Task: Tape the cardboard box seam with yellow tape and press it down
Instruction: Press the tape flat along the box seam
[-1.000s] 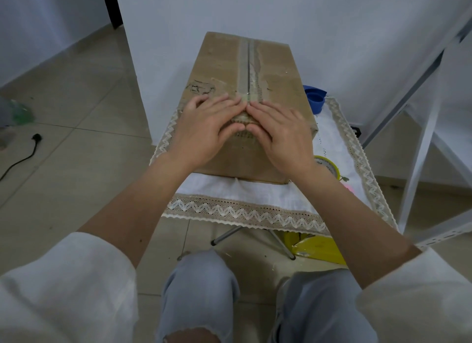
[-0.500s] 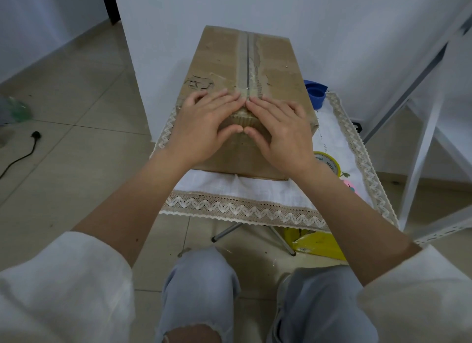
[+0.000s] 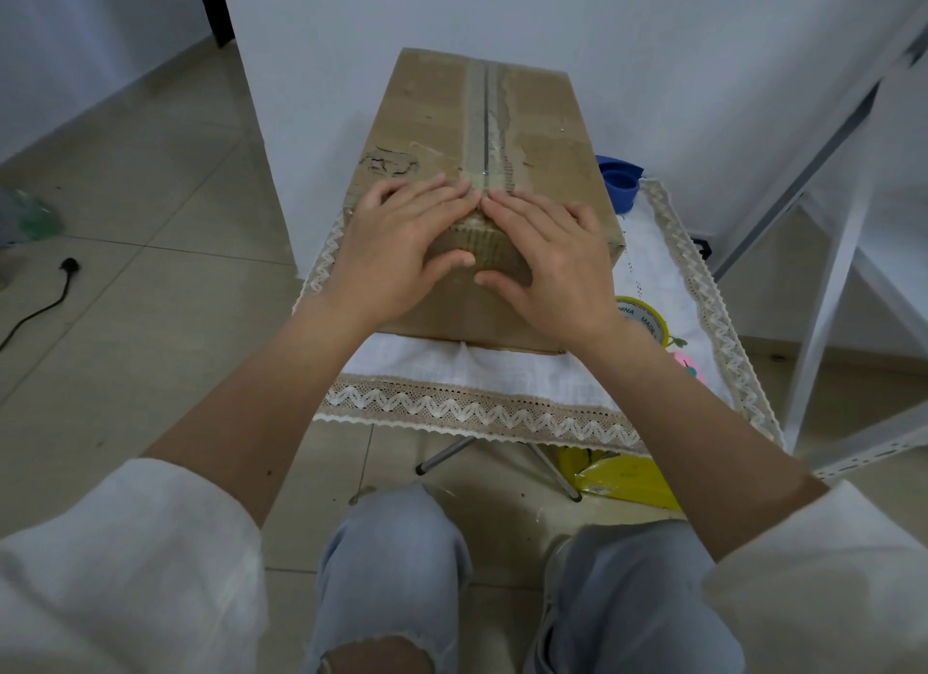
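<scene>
A brown cardboard box [image 3: 432,116] lies lengthwise on a small table. A strip of pale tape [image 3: 484,116] runs along its top seam and down over the near edge. My left hand [image 3: 401,246] and my right hand [image 3: 547,262] lie flat on the box's near top edge, one on each side of the seam. Their fingertips meet over the tape and the thumbs rest on the front face. Neither hand holds anything. A yellow tape roll [image 3: 645,317] sits on the table to the right of the box, partly hidden by my right wrist.
The table carries a white cloth with a lace border [image 3: 477,412]. A blue cup [image 3: 620,181] stands behind the box at the right. A white metal frame [image 3: 828,292] rises at the right. A yellow bag [image 3: 622,477] lies on the floor under the table, a black cable [image 3: 45,302] at the left.
Both hands have slid a little farther along the box top, away from me, staying flat on the tape. The view has tilted slightly, so the box sits higher in the frame.
</scene>
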Tool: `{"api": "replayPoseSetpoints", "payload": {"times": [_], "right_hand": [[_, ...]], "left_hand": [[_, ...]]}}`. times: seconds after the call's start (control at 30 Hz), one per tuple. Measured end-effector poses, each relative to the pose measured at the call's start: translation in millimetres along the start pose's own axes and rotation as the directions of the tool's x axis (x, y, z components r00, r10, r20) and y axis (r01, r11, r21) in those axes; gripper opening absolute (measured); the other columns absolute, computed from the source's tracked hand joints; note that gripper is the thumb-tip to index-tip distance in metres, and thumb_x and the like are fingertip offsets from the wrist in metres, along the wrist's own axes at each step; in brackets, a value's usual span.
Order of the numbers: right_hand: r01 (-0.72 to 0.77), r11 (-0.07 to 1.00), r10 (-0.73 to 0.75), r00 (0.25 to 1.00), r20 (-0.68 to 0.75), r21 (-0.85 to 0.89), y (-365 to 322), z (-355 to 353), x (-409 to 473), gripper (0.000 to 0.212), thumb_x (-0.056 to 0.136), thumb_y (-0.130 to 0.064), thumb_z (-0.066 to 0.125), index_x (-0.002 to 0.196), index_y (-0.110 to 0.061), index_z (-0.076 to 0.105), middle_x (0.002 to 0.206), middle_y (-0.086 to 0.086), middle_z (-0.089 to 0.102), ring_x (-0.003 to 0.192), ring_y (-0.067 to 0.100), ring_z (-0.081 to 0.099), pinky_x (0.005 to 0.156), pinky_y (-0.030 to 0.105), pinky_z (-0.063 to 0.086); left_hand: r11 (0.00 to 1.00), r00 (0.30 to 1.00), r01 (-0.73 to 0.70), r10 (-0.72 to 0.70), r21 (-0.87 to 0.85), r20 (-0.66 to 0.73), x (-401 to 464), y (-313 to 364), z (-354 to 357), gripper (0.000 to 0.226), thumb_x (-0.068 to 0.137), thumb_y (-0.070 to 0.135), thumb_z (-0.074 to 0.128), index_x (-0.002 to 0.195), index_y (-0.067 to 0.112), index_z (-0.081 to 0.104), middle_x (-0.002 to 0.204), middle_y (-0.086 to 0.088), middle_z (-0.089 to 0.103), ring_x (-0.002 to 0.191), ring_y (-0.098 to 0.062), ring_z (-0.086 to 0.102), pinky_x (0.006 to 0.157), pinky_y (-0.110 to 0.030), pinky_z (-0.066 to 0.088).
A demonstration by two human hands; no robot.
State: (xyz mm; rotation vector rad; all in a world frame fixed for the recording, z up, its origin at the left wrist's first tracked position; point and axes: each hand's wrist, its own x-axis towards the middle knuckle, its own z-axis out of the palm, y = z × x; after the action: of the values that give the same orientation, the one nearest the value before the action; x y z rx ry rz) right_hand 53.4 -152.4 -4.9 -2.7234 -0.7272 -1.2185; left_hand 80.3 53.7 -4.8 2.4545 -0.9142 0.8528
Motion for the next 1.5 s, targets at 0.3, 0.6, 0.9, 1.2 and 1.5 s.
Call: {"api": "replayPoseSetpoints", "payload": {"times": [0.3,0.6,0.9,1.2,1.5], "right_hand": [[0.012,0.999,-0.01,0.999,0.053,-0.042,0.6,-1.5,-0.9,0.081,0.069,-0.052,0.078,0.137,-0.016,0.055,0.141,-0.001,0.057,0.13,0.019,0.054,0.1,0.033,0.031],[0.02,0.997,-0.03,0.989,0.148,0.071,2.9,-16.3,0.7,0.067,0.089,-0.049,0.061,0.143,-0.012,0.047,0.148,0.003,0.05,0.138,0.022,0.044,0.111,0.038,0.03],[-0.051,0.999,0.051,0.998,-0.044,0.0,-3.8,-1.7,-6.5,0.044,0.096,-0.038,0.057,0.135,-0.017,0.057,0.14,-0.004,0.058,0.131,0.016,0.053,0.106,0.038,0.037],[-0.067,0.997,0.067,0.998,-0.005,-0.027,-5.6,-2.4,-8.6,0.061,0.085,-0.045,0.067,0.138,-0.019,0.054,0.143,-0.006,0.055,0.133,0.015,0.05,0.105,0.035,0.031],[-0.046,0.998,0.049,0.995,0.082,-0.045,-4.1,-7.5,-9.2,0.086,0.067,-0.056,0.075,0.141,-0.019,0.05,0.146,-0.004,0.052,0.135,0.017,0.048,0.106,0.034,0.027]], "left_hand": [[1.0,1.0,-0.006,0.006,0.004,-0.014,-1.2,0.4,-0.3,0.059,0.09,0.051,0.056,0.138,0.017,0.057,0.143,-0.002,0.057,0.136,-0.022,0.05,0.109,-0.039,0.027],[1.0,0.999,-0.006,0.007,0.026,-0.035,0.0,3.5,-0.6,0.068,0.086,0.061,0.056,0.137,0.017,0.057,0.142,-0.001,0.058,0.135,-0.021,0.051,0.108,-0.037,0.027],[0.999,0.999,-0.008,0.011,0.045,-0.053,-0.9,3.3,3.3,0.066,0.084,0.059,0.063,0.136,0.019,0.058,0.141,0.001,0.059,0.135,-0.019,0.051,0.107,-0.036,0.028],[0.998,0.999,-0.005,0.007,0.059,-0.032,-2.1,1.4,4.0,0.077,0.072,0.053,0.077,0.138,0.019,0.056,0.143,0.0,0.057,0.136,-0.021,0.05,0.106,-0.037,0.026],[0.997,0.996,-0.01,0.003,0.074,0.091,-2.7,3.3,-6.1,0.107,0.05,0.041,0.093,0.144,0.018,0.048,0.15,-0.001,0.049,0.14,-0.022,0.043,0.108,-0.037,0.022]]}}
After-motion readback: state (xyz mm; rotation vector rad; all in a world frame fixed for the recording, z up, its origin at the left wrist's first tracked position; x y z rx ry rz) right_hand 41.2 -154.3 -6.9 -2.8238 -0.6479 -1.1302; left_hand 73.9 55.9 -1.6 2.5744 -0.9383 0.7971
